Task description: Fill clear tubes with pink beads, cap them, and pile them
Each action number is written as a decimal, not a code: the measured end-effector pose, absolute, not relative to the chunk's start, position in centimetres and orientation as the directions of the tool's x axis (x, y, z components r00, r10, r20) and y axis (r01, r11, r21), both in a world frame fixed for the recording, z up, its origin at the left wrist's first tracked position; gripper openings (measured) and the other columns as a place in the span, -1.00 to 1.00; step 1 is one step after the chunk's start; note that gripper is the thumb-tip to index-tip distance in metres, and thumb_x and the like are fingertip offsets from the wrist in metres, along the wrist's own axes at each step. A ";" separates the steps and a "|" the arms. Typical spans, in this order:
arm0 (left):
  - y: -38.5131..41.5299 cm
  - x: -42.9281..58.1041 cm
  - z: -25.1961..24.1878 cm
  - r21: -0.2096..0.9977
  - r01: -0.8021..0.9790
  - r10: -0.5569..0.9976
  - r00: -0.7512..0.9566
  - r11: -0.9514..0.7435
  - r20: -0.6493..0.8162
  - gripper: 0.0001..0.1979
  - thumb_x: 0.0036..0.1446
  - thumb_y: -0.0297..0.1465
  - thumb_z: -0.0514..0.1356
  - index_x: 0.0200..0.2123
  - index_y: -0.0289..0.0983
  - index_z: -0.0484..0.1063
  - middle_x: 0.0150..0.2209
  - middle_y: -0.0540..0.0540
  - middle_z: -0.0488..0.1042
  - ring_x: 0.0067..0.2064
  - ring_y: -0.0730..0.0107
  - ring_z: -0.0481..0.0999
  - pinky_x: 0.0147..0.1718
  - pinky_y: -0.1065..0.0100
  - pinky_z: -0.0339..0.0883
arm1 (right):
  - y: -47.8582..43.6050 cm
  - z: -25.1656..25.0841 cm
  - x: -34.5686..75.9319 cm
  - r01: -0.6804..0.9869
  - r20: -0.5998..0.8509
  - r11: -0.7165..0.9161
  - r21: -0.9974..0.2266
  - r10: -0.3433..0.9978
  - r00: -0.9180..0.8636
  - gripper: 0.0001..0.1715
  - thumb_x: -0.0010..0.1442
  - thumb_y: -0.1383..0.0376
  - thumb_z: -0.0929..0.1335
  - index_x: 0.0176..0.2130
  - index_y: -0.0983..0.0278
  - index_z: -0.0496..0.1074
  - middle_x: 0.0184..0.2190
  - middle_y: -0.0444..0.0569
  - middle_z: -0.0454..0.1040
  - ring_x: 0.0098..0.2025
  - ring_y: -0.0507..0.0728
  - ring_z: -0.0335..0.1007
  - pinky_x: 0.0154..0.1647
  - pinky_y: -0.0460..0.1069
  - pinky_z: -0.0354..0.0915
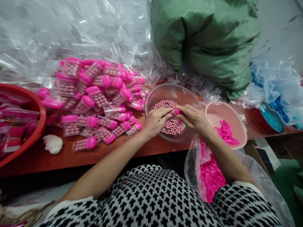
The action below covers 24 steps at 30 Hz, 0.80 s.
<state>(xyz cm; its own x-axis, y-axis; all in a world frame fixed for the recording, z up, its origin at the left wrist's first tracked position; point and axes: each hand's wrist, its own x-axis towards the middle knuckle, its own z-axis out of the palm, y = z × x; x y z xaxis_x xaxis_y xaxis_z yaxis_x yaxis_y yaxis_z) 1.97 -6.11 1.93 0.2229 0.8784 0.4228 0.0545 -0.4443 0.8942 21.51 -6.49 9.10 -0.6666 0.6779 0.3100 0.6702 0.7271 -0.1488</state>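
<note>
Both hands meet over a clear plastic bowl (187,94) of small pink beads (171,126). My left hand (156,121) is closed around the body of a small container, mostly hidden by the fingers. On its bright pink cap (176,112) my right hand (195,119) pinches with thumb and fingers. Left of the bowl lies a heap of bead-filled clear containers (97,99) with pink caps. A pale pink bowl (240,126) holding pink plastic caps (226,132) stands to the right.
At far left is a red tub (42,116) of pink packages, with a white crumpled wad (53,144) beside it. Empty clear containers (78,28) pile up behind. A green sack (208,37) leans at the back. Below the right forearm hangs a plastic bag of pink pieces (210,176).
</note>
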 end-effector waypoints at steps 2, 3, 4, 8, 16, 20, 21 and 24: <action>-6.2 2.1 1.6 0.881 0.055 0.866 0.220 -0.470 0.449 -0.74 0.26 -0.30 0.20 -0.07 -0.23 0.61 -0.06 -0.13 0.64 -0.05 0.26 0.63 0.03 0.25 0.45 | -6.9 9.1 21.5 0.659 0.303 0.745 -0.104 0.655 -0.692 -0.64 0.42 0.24 0.23 0.14 0.27 0.34 -0.24 0.04 0.52 -0.27 0.11 0.46 -0.26 -0.03 0.40; -6.2 2.2 1.5 0.873 0.059 0.860 0.216 -0.485 0.463 -0.75 0.26 -0.31 0.20 -0.08 -0.23 0.61 -0.07 -0.13 0.65 -0.06 0.27 0.63 0.01 0.26 0.46 | -7.1 9.0 21.5 0.659 0.300 0.749 -0.064 0.645 -0.703 -0.64 0.42 0.25 0.22 0.14 0.28 0.34 -0.26 0.04 0.51 -0.28 0.11 0.45 -0.27 -0.03 0.39; -6.2 2.2 1.3 0.863 0.066 0.852 0.211 -0.501 0.479 -0.76 0.26 -0.33 0.20 -0.09 -0.23 0.62 -0.09 -0.13 0.65 -0.08 0.27 0.64 -0.02 0.28 0.47 | -7.3 8.9 21.4 0.664 0.291 0.747 -0.017 0.639 -0.712 -0.64 0.42 0.27 0.21 0.13 0.30 0.35 -0.27 0.06 0.50 -0.28 0.12 0.43 -0.27 -0.02 0.38; -6.5 2.4 1.0 0.834 0.104 0.830 0.224 -0.541 0.511 -0.77 0.26 -0.41 0.17 -0.12 -0.22 0.63 -0.17 -0.13 0.66 -0.16 0.29 0.64 -0.11 0.34 0.47 | -7.5 8.2 21.1 0.686 0.187 0.721 0.094 0.665 -0.724 -0.64 0.41 0.32 0.18 0.11 0.33 0.37 -0.29 0.10 0.51 -0.26 0.16 0.40 -0.24 0.01 0.38; -6.4 2.4 2.4 0.974 -0.099 0.958 0.182 -0.204 0.220 -0.76 0.13 -0.29 0.27 -0.16 -0.21 0.65 -0.09 -0.12 0.64 -0.04 0.19 0.61 0.06 0.22 0.42 | -6.1 7.2 22.9 0.558 0.172 0.465 -0.687 0.851 -0.497 -0.49 0.30 0.03 0.33 0.16 0.17 0.43 -0.12 0.04 0.58 -0.15 0.17 0.52 -0.05 0.10 0.44; -6.1 2.6 2.6 0.907 -0.404 0.974 0.226 0.122 -0.030 -0.54 0.01 -0.14 0.36 -0.06 -0.27 0.60 -0.11 -0.14 0.65 -0.17 0.17 0.63 -0.11 0.14 0.53 | -7.0 5.7 23.7 0.153 0.052 0.103 -0.983 0.950 -0.307 -0.17 0.02 -0.12 0.49 0.19 0.12 0.39 -0.10 0.02 0.60 -0.18 0.19 0.57 -0.11 0.14 0.50; -6.1 2.6 2.6 0.894 -0.423 0.972 0.228 0.147 -0.053 -0.52 -0.02 -0.13 0.38 -0.06 -0.27 0.60 -0.10 -0.15 0.65 -0.17 0.16 0.63 -0.10 0.12 0.53 | -7.2 5.2 23.6 0.083 0.037 0.061 -0.995 0.963 -0.267 -0.17 -0.05 -0.12 0.52 0.13 0.14 0.43 -0.13 0.02 0.61 -0.21 0.19 0.58 -0.11 0.16 0.51; -6.3 2.4 2.5 0.948 -0.318 0.985 0.171 0.026 0.031 -0.60 -0.01 -0.17 0.38 -0.13 -0.25 0.64 -0.06 -0.14 0.64 -0.04 0.14 0.60 0.08 0.12 0.43 | -7.4 4.4 22.6 -0.055 0.006 -0.003 -0.998 0.988 -0.157 -0.32 -0.10 -0.14 0.53 -0.10 0.20 0.51 -0.20 0.01 0.60 -0.23 0.17 0.57 -0.09 0.18 0.52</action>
<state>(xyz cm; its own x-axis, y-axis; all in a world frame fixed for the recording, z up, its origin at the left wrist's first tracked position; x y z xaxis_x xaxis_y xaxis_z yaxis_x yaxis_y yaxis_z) 2.35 -6.32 2.52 0.1708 0.9848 0.0308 -0.3180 0.0256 0.9477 22.63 -7.37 4.39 -0.1571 0.9876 0.0056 -0.0553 -0.0031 -0.9985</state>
